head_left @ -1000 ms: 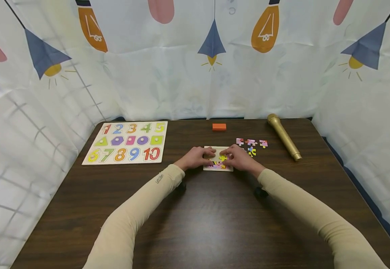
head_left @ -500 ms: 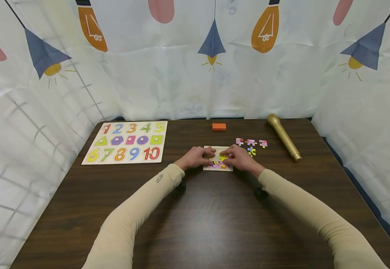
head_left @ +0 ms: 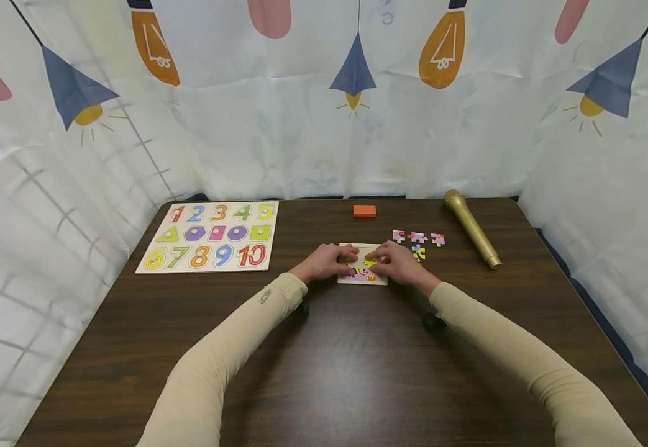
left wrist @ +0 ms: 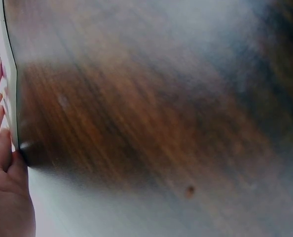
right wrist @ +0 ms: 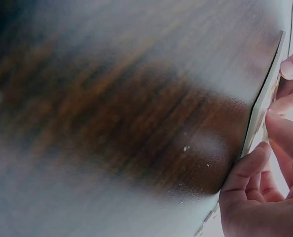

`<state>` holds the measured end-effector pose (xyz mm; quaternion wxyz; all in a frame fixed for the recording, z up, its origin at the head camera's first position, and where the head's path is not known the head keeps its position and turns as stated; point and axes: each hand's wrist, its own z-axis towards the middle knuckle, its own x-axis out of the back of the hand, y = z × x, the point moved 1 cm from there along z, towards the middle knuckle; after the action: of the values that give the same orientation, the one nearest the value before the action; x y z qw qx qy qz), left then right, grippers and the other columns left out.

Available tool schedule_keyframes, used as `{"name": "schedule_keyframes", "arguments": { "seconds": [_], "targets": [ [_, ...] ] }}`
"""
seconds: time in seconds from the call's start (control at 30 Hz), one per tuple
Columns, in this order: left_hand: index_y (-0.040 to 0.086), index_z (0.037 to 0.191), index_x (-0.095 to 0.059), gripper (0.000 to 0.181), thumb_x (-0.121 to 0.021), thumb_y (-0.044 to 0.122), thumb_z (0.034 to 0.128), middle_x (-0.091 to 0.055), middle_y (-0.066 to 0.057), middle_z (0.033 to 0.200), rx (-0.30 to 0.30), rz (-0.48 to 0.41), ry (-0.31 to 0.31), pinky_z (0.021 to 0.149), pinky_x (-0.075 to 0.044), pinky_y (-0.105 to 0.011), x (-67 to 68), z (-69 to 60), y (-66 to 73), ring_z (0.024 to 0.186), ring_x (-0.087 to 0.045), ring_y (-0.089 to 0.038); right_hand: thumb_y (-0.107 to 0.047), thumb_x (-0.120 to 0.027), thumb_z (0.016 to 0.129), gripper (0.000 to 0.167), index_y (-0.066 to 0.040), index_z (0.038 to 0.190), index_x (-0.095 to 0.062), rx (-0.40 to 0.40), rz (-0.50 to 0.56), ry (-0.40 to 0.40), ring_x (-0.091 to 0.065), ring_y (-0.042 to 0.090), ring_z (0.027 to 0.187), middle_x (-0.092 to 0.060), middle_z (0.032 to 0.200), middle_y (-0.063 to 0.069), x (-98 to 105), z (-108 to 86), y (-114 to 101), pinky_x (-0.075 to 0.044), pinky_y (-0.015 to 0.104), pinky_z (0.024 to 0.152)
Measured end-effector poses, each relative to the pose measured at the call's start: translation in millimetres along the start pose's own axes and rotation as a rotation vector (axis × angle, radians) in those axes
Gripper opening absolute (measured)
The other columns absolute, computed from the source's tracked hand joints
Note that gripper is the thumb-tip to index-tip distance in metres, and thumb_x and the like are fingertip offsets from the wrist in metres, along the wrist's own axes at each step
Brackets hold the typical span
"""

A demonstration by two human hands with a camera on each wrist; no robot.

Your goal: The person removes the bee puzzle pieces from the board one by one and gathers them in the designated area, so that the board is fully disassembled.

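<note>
A small jigsaw board (head_left: 348, 280) lies on the table with pink and yellow pieces along its near side. Its far part shows bare pale backing. My left hand (head_left: 324, 262) holds the board's left side, with the thumb and a finger reaching over its face. From the right, my right hand (head_left: 400, 262) has its thumb and forefinger around a yellow jigsaw piece (head_left: 369, 263) on the board. In the right wrist view those fingertips meet the board (right wrist: 257, 116) close together. Both hands partly cover the pieces.
Several loose jigsaw pieces (head_left: 417, 237) lie beyond my right hand. A gold microphone (head_left: 471, 228) rests farther right, and an orange block (head_left: 365, 212) is at the back. A board of numbers and shapes (head_left: 206, 237) occupies the left of the brown table (head_left: 346, 372).
</note>
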<state>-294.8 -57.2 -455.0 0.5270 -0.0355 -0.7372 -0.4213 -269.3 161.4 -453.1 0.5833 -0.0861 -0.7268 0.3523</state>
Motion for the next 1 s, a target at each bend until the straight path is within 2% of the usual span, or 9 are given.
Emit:
{"name": "schedule_keyframes", "arguments": {
  "seconds": [0.63, 0.83, 1.0],
  "targets": [
    [0.01, 0.127, -0.067, 0.041, -0.072, 0.026, 0.0894, -0.058, -0.003, 0.138, -0.002, 0.006, -0.003, 0.113, -0.032, -0.037, 0.4, -0.1, 0.9, 0.138, -0.041, -0.016, -0.019, -0.07, 0.092, 0.029, -0.012, 0.12, -0.072, 0.009, 0.024, 0.002, -0.055, 0.023, 0.089, -0.057, 0.112, 0.01, 0.9, -0.6, 2.8, -0.048, 0.036, 0.078],
    [0.01, 0.126, -0.068, 0.04, -0.072, 0.026, 0.0895, -0.057, -0.003, 0.139, -0.008, 0.003, -0.001, 0.113, -0.032, -0.037, 0.7, -0.5, 1.7, 0.139, -0.04, -0.017, -0.021, -0.071, 0.091, 0.03, -0.014, 0.12, -0.072, 0.009, 0.048, 0.022, -0.053, 0.022, 0.089, -0.06, 0.111, 0.007, 7.5, -3.1, 4.9, -0.046, 0.035, 0.077],
    [0.01, 0.127, -0.067, 0.041, -0.073, 0.025, 0.089, -0.056, -0.002, 0.14, 0.003, 0.002, -0.002, 0.113, -0.031, -0.036, 0.5, 0.0, 1.2, 0.139, -0.039, -0.016, -0.019, -0.07, 0.091, 0.029, -0.011, 0.119, -0.072, 0.034, 0.056, 0.059, -0.053, 0.023, 0.088, -0.063, 0.109, 0.008, 18.1, -10.3, 9.2, -0.046, 0.037, 0.077]
  ]
}}
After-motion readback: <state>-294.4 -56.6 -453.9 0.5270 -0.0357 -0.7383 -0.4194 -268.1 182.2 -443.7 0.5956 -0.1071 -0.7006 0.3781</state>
